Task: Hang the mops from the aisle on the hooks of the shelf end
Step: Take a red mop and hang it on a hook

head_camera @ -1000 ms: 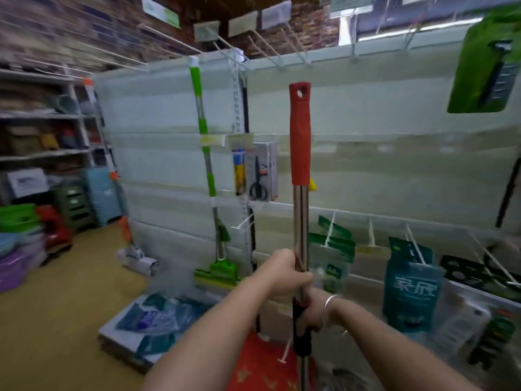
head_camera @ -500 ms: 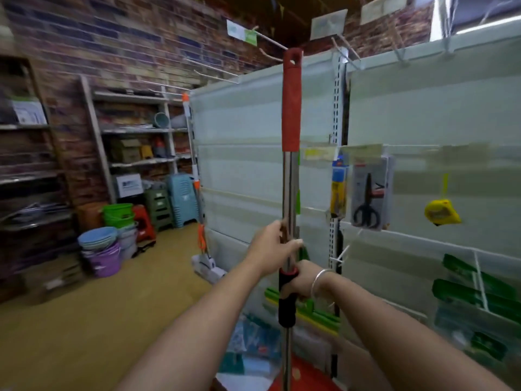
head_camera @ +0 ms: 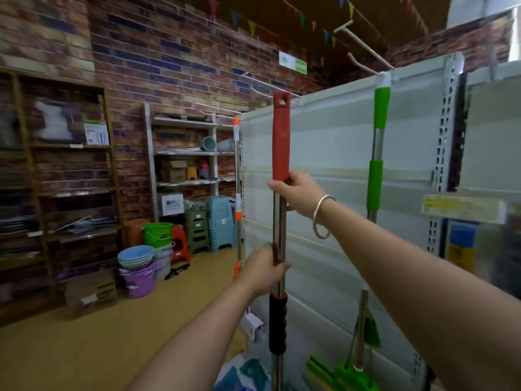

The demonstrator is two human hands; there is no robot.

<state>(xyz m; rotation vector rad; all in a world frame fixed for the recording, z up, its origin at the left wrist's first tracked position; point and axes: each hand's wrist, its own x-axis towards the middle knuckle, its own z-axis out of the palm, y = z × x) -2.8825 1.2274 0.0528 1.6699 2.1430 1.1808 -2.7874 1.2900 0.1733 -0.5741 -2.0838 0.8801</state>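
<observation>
From the head camera, a red-handled mop (head_camera: pixel 280 142) stands upright in the middle of the view, held just in front of the pale shelf end panel (head_camera: pixel 324 153). Its red grip sleeve, with a hanging hole at the top, reaches up to about the panel's upper edge; below the sleeve runs a bare metal shaft, then a dark ribbed collar lower down. The mop's head is out of view below.

The right hand (head_camera: pixel 300 190) wraps its curled fingers round the shaft right at the bottom of the red sleeve, with a silver bangle (head_camera: pixel 322 217) on its wrist. The left hand (head_camera: pixel 263 270) grips the metal shaft lower down, just above the dark collar, fingers closed round it.

To the right, a green-handled mop (head_camera: pixel 377 153) hangs against the same panel, its top up at the panel's upper edge and its green sponge head low near the floor. At the panel's left edge an orange-and-white pole (head_camera: pixel 237 198) stands upright.

Farther left, against the brick wall (head_camera: pixel 169 52), metal shelves (head_camera: pixel 183 153) hold boxes and pots, and stacked buckets (head_camera: pixel 141 266), green pails (head_camera: pixel 158 234) and plastic stools (head_camera: pixel 220 221) sit on the yellowish floor (head_camera: pixel 84 348).
</observation>
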